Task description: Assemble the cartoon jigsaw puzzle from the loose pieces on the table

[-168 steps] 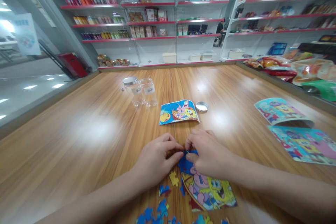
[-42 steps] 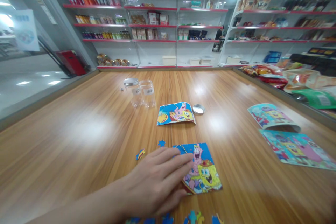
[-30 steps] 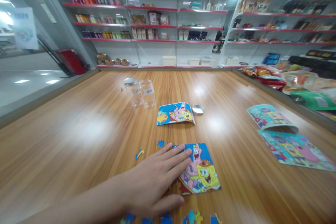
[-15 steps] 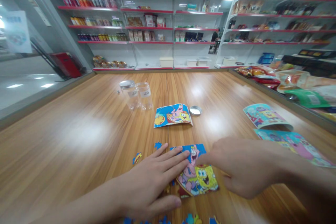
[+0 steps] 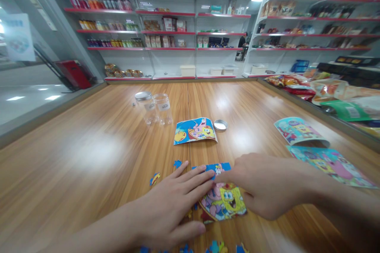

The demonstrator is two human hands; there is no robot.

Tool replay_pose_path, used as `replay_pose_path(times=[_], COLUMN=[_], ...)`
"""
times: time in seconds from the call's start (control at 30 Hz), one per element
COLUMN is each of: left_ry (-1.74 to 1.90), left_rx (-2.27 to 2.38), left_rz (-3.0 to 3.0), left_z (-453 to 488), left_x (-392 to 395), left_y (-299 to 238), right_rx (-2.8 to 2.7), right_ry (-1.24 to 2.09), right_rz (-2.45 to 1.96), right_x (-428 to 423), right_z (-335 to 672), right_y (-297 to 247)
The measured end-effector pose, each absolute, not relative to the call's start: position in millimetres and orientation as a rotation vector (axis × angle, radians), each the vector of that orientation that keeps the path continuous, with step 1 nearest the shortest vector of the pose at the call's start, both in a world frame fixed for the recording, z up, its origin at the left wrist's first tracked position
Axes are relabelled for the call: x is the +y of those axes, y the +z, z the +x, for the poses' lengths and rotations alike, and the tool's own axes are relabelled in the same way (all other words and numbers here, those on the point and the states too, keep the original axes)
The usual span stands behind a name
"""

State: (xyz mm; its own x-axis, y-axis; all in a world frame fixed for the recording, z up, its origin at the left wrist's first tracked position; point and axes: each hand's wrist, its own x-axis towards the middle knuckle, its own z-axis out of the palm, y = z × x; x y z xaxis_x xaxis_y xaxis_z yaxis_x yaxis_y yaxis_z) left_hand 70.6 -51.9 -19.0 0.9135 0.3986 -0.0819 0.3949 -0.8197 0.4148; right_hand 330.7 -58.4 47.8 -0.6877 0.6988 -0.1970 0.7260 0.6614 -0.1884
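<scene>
Left forearm comes in from bottom-left, left hand (image 5: pixel 173 205) palm-down and flat, fingers spread and released, pressing on the left part of the partly built square cartoon jigsaw puzzle (image 5: pixel 223 202) lying near the front edge of the glossy wooden table (image 5: pixel 89 146). Right arm reaches in from the right, right hand (image 5: pixel 264 185) palm-down, fingers bent, tips on the puzzle's upper blue edge; can't tell if it pinches a piece. White labels on the two clear plastic jars (image 5: pixel 154 107) are too small to read; loose blue puzzle pieces (image 5: pixel 177 163) lie just beside the left fingers.
</scene>
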Motion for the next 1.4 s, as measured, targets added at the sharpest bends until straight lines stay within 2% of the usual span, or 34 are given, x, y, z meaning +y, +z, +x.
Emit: replay_pose_path(times=[0.33, 0.73, 0.9, 1.03, 1.23, 1.4], left_ry=[0.014, 0.223, 0.615, 0.695, 0.698, 0.962], left_rx=[0.584, 0.538, 0.625, 0.665, 0.676, 0.668], left_rz=[2.642, 2.451, 1.963, 1.752, 1.848, 2.236], left_z=[71, 62, 52, 51, 52, 52], left_x=[-52, -44, -32, -25, -26, -31], left_y=[-19, -20, -31, -37, -36, -39], right_rx=[2.663, 2.613, 2.810, 3.033, 3.398, 3.659], right_ry=[-0.381, -0.400, -0.421, -0.555, -0.427, -0.240], right_rz=[0.994, 1.088, 1.225, 1.338, 1.222, 1.236], right_x=[-60, -61, -46, -30, -27, -29], right_z=[326, 316, 311, 308, 307, 306], right_y=[43, 37, 16, -8, -30, -40])
